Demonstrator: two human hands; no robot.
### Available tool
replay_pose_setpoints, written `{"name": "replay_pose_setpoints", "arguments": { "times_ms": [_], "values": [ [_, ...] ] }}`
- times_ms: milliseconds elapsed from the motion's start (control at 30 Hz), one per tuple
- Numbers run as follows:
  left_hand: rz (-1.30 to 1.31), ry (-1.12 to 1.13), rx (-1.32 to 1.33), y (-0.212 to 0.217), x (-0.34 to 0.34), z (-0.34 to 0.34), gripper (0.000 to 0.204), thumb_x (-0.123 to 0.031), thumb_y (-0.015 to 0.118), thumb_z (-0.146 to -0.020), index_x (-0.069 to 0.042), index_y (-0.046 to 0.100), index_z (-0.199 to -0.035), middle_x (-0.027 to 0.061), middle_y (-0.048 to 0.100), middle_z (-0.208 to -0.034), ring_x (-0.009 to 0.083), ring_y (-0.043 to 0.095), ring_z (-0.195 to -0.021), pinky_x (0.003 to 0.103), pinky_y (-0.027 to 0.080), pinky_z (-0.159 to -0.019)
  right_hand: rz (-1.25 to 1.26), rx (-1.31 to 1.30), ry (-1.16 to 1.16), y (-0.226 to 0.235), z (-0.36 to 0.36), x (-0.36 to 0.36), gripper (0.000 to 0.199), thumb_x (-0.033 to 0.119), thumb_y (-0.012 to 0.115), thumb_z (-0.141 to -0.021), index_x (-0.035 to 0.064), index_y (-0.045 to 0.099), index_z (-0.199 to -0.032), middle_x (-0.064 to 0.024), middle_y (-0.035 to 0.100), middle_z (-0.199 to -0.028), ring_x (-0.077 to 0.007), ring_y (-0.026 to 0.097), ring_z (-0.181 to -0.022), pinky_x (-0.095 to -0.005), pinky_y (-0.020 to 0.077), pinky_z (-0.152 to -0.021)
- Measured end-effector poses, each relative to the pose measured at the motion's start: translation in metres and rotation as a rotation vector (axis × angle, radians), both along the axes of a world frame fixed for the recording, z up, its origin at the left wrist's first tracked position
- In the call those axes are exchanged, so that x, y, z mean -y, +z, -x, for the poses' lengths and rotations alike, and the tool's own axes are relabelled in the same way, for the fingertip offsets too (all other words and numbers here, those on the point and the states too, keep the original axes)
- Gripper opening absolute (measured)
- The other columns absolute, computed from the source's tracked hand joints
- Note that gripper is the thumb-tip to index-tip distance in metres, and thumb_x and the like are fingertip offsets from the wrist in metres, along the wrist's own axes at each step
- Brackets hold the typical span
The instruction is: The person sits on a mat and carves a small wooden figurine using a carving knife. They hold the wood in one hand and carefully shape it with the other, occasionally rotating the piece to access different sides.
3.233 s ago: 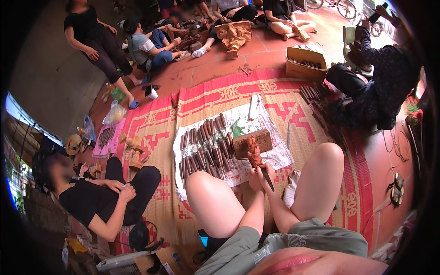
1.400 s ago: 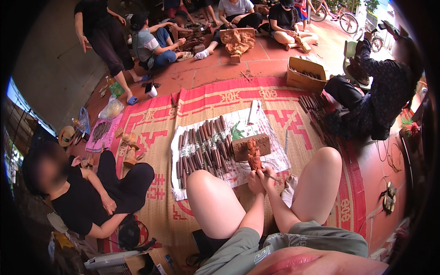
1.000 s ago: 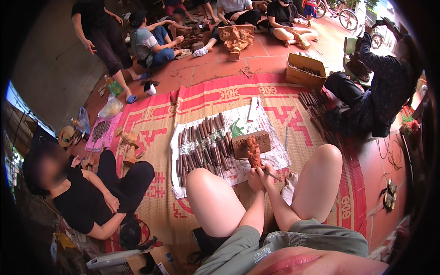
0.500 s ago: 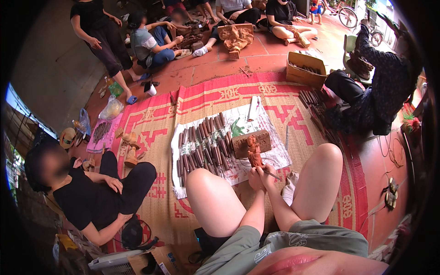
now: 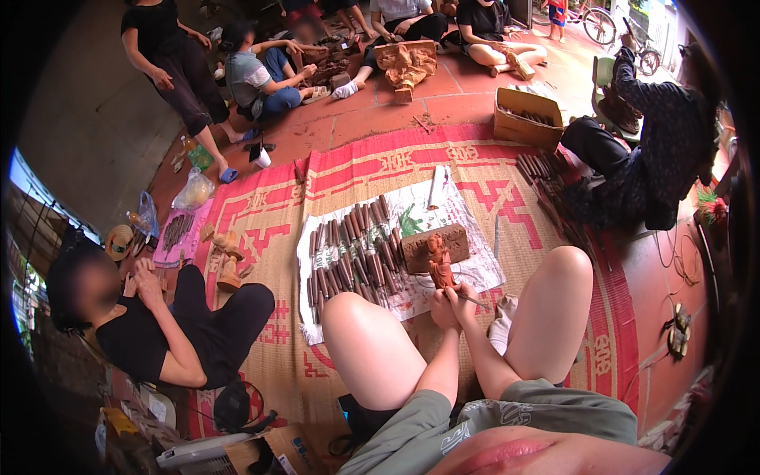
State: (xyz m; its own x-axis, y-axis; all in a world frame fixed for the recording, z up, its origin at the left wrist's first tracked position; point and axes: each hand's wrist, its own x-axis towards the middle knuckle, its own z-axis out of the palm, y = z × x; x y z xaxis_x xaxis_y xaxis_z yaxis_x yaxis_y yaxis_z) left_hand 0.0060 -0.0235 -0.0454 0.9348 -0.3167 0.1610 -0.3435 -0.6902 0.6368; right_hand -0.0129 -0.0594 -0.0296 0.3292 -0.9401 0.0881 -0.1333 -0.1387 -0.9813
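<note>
A small reddish-brown carved wooden figurine stands upright between my knees. My left hand is closed around its lower end. Right beside it, my right hand grips a slim carving tool, part of which juts out to the right; its working tip is hidden by the fingers. Just beyond the figurine lies a carved wooden block on a white printed cloth. Several dark-handled carving tools are laid in rows on that cloth, left of the block.
A patterned red and straw mat spreads under everything. To my left sits a person in black, near pale wooden carvings. Another person sits at the right by more tools and a box. Others work farther back.
The person on my left has raised their hands from their lap toward their chest. My own hands, the figurine and the tool have barely moved.
</note>
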Motion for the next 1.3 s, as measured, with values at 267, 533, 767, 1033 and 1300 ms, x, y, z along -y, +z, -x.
{"name": "replay_pose_setpoints", "arguments": {
  "times_ms": [267, 533, 767, 1033, 1300],
  "values": [
    [0.105, 0.012, 0.111, -0.002, 0.001, 0.0, 0.025, -0.031, 0.057, -0.083, -0.011, 0.049, -0.095, 0.011, 0.056, -0.09, 0.031, 0.061, -0.08, 0.041, 0.052, -0.06, -0.032, 0.026, 0.01, -0.007, -0.002, 0.0, 0.019, 0.014, 0.071, -0.073, -0.0006, 0.06, -0.068, -0.0097, 0.06, -0.06, -0.0134, 0.056, -0.053, -0.0282, 0.0462, -0.053],
    [0.034, -0.006, -0.049, 0.002, 0.0, 0.003, 0.026, -0.031, 0.057, -0.083, -0.011, 0.05, -0.097, 0.0123, 0.056, -0.094, 0.0323, 0.06, -0.084, 0.043, 0.051, -0.062, -0.087, 0.109, -0.017, 0.007, 0.003, -0.001, 0.019, 0.015, 0.071, -0.072, -0.0012, 0.061, -0.069, -0.0129, 0.061, -0.063, -0.0181, 0.059, -0.056, -0.0308, 0.0467, -0.056],
    [0.012, -0.025, -0.053, 0.009, -0.001, 0.001, 0.026, -0.031, 0.057, -0.083, -0.01, 0.05, -0.098, 0.0127, 0.056, -0.097, 0.0324, 0.061, -0.088, 0.042, 0.053, -0.065, 0.121, -0.168, 0.022, 0.006, 0.003, 0.004, 0.02, 0.017, 0.072, -0.07, 0.0002, 0.062, -0.068, -0.015, 0.061, -0.066, -0.029, 0.06, -0.062, -0.0374, 0.048, -0.061],
    [-0.034, -0.02, 0.055, -0.001, -0.003, -0.003, 0.025, -0.029, 0.058, -0.082, -0.01, 0.049, -0.097, 0.0124, 0.055, -0.095, 0.0312, 0.061, -0.085, 0.04, 0.054, -0.062, 0.168, -0.196, 0.022, 0.015, -0.002, 0.0, 0.021, 0.02, 0.071, -0.07, 0.0011, 0.063, -0.07, -0.0162, 0.062, -0.068, -0.0309, 0.06, -0.064, -0.0383, 0.0486, -0.063],
    [0.017, -0.023, 0.017, 0.001, 0.006, 0.007, 0.026, -0.028, 0.058, -0.081, -0.009, 0.05, -0.097, 0.0121, 0.055, -0.092, 0.0307, 0.061, -0.083, 0.041, 0.053, -0.062, 0.089, -0.125, -0.039, 0.006, 0.006, 0.007, 0.022, 0.022, 0.069, -0.07, 0.0004, 0.063, -0.07, -0.0171, 0.063, -0.068, -0.0313, 0.061, -0.066, -0.0388, 0.0493, -0.064]
  ]
}}
